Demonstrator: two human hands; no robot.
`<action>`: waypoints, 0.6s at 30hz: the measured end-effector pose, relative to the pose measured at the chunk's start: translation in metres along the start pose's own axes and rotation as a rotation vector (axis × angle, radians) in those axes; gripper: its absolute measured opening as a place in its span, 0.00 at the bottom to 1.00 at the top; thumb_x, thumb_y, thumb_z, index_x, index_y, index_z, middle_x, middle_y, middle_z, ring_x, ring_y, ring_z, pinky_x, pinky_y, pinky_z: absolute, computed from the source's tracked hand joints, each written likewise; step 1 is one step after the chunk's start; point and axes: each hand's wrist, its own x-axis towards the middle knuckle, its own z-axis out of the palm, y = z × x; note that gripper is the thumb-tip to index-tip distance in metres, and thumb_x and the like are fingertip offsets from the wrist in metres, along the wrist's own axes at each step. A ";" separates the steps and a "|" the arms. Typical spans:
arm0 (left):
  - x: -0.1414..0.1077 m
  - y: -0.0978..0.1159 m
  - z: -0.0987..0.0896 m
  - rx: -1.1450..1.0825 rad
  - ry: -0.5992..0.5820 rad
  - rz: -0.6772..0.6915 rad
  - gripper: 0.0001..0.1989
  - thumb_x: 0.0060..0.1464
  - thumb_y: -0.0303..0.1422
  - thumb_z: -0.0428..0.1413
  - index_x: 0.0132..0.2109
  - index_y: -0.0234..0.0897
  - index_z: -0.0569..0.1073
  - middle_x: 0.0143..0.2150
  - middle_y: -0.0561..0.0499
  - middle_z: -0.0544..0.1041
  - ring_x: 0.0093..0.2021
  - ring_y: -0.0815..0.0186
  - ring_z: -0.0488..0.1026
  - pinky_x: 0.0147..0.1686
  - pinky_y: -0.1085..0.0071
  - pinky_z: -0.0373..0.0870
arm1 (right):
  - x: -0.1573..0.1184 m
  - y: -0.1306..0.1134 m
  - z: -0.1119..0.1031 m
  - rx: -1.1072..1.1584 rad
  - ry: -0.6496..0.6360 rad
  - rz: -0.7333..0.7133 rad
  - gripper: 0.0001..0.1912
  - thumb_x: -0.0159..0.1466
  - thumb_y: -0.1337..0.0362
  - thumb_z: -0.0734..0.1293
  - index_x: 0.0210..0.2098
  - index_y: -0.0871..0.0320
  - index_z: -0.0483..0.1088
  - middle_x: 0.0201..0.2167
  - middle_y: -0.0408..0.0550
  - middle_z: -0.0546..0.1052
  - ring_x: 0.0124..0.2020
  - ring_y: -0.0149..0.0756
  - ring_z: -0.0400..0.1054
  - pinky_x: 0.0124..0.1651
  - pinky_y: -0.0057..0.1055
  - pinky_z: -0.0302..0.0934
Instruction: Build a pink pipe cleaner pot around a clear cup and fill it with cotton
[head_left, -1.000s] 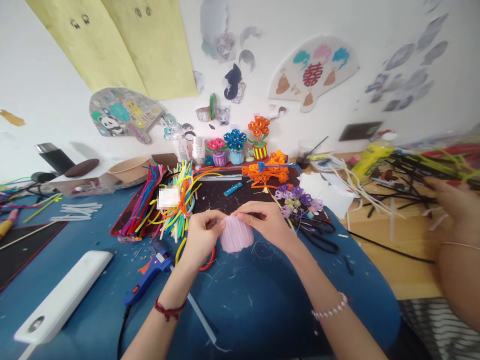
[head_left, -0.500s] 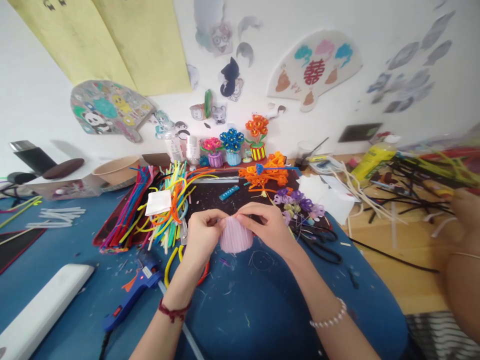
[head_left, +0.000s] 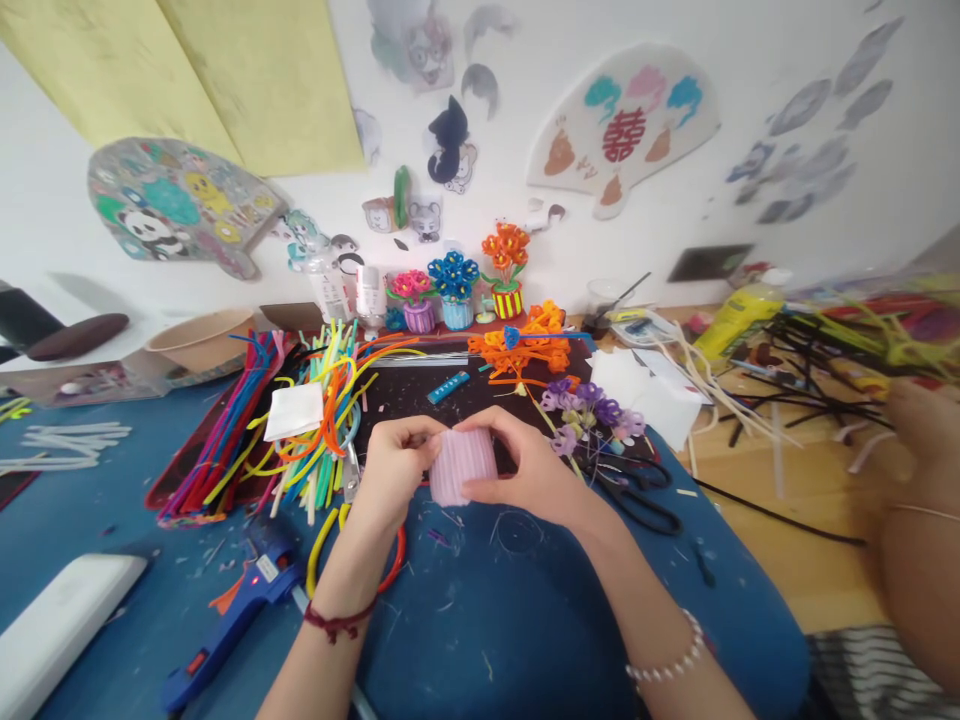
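Between my hands, above the blue table, is a pale pink ribbed pipe-cleaner pot (head_left: 459, 468). My left hand (head_left: 396, 468) pinches its upper left edge with thumb and forefinger. Its right side is gripped by my right hand (head_left: 531, 468), fingers along the top edge and thumb low on the front. The inside of the pot is hidden from me. A blue glue gun (head_left: 244, 605) with a small red light lies to the left of my left forearm. Purple pipe-cleaner flowers (head_left: 596, 405) lie just beyond my right hand.
Bundled pipe cleaners (head_left: 319, 430) lie at the left, under a white square pad (head_left: 295, 411). Black-handled scissors (head_left: 637, 500) rest at the right. Little flower pots (head_left: 458, 312) line the wall. A white bar-shaped case (head_left: 71, 630) is at lower left. Another person's arm (head_left: 926, 540) shows at far right.
My right hand has shifted from pinching the pot's top edge to gripping its side, thumb now lower on the front. The pot is turned slightly. The view has swung a little to the right.
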 end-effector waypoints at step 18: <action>-0.001 -0.009 0.001 0.087 -0.002 0.008 0.08 0.38 0.32 0.58 0.25 0.32 0.80 0.17 0.52 0.71 0.19 0.70 0.62 0.20 0.75 0.55 | 0.004 0.002 0.002 -0.006 0.113 -0.019 0.08 0.65 0.61 0.68 0.41 0.54 0.78 0.38 0.45 0.80 0.40 0.38 0.72 0.43 0.32 0.64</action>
